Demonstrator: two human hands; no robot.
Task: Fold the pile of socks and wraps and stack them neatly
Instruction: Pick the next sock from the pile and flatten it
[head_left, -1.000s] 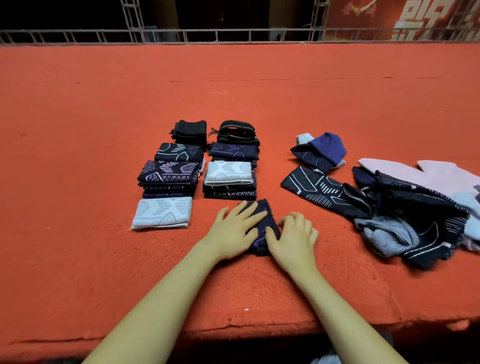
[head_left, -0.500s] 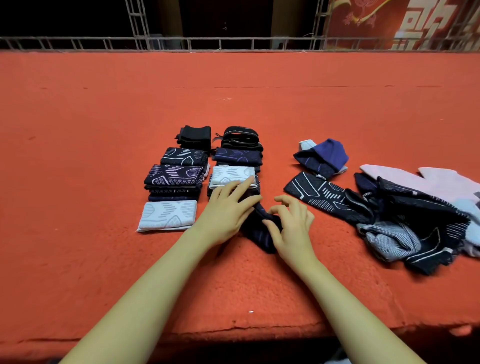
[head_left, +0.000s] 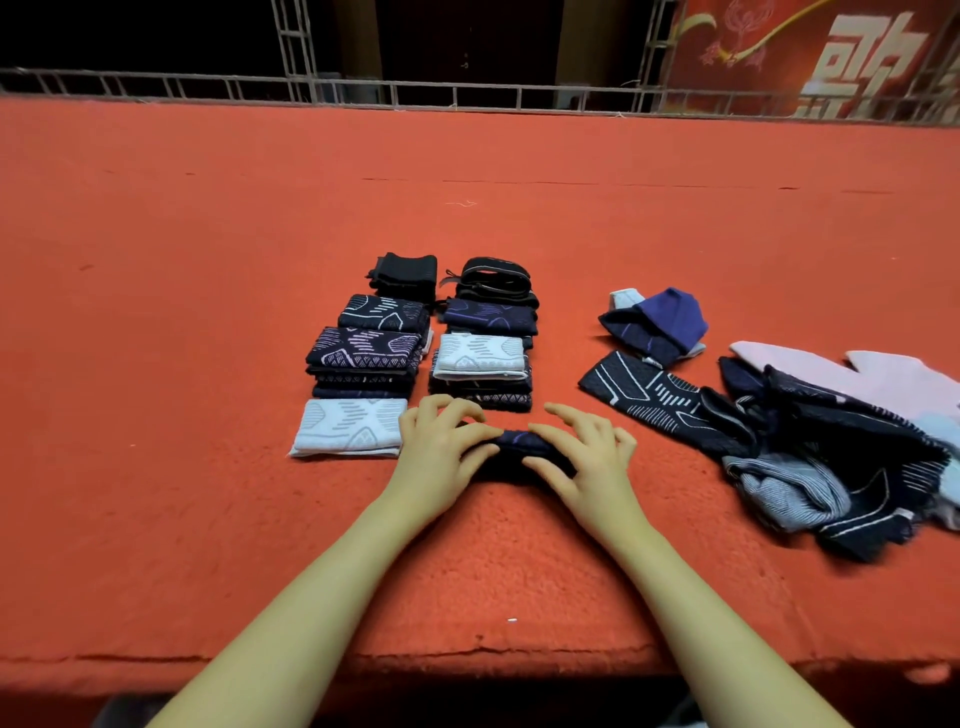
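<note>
A small folded dark navy sock (head_left: 514, 447) lies on the red felt table (head_left: 208, 312) between my hands. My left hand (head_left: 441, 447) grips its left end with curled fingers, and my right hand (head_left: 582, 457) grips its right end. Just beyond stand two rows of folded socks: a left row (head_left: 363, 358) fronted by a white patterned piece (head_left: 348, 428), and a right row (head_left: 485, 358) with black wraps (head_left: 493, 275) at the far end. A loose pile of unfolded socks (head_left: 810, 447) sprawls to the right.
A dark sock with a blue cuff (head_left: 660, 325) lies apart from the pile, behind a flat patterned sock (head_left: 649, 397). The table's front edge (head_left: 467, 660) runs below my forearms. A metal railing (head_left: 467, 96) lines the far side.
The sock was flat under my left palm and fingers; both hands have since shifted to its two ends and gathered it into a tighter bundle, set crosswise in front of the right row.
</note>
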